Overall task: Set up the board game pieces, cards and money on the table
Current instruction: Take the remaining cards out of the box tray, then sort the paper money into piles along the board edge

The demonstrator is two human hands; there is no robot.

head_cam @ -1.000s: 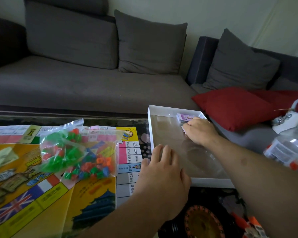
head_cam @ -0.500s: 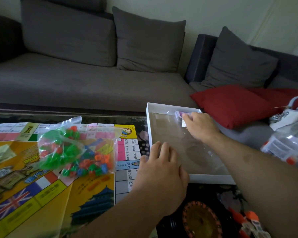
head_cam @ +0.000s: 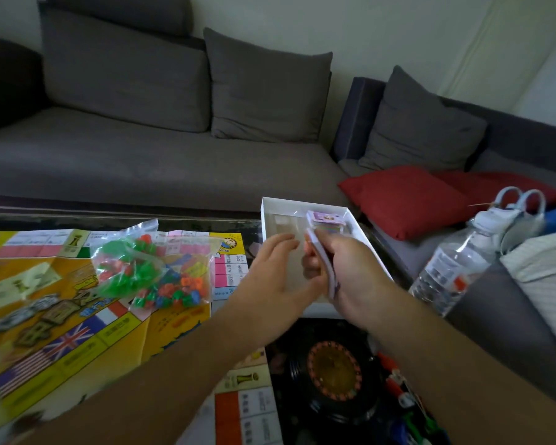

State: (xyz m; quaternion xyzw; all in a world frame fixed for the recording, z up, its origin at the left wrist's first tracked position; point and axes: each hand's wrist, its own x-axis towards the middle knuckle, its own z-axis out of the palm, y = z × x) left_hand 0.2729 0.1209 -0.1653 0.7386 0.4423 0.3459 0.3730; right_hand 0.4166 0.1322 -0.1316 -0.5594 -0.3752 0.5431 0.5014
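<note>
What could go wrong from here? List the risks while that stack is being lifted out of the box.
1. The right hand grips the stack of play money by its edges; loose notes could fan out or slip back into the white box.
2. The water bottle lies just right of that arm; an elbow swing might knock it.
3. The bag of plastic pieces rests on the game board; tugging the board could shift it.

The room is dim, lit by soft daylight that falls from the upper right, where the pale wall (head_cam: pixel 511 43) is brightest. The grey sofa (head_cam: pixel 142 155) darkens toward the far left. Shadows are faint and diffuse. Motion blur smears the game board (head_cam: pixel 61 316) at the lower left and the right hand (head_cam: pixel 350 277). Wide-angle distortion bends lines near the edges.
</note>
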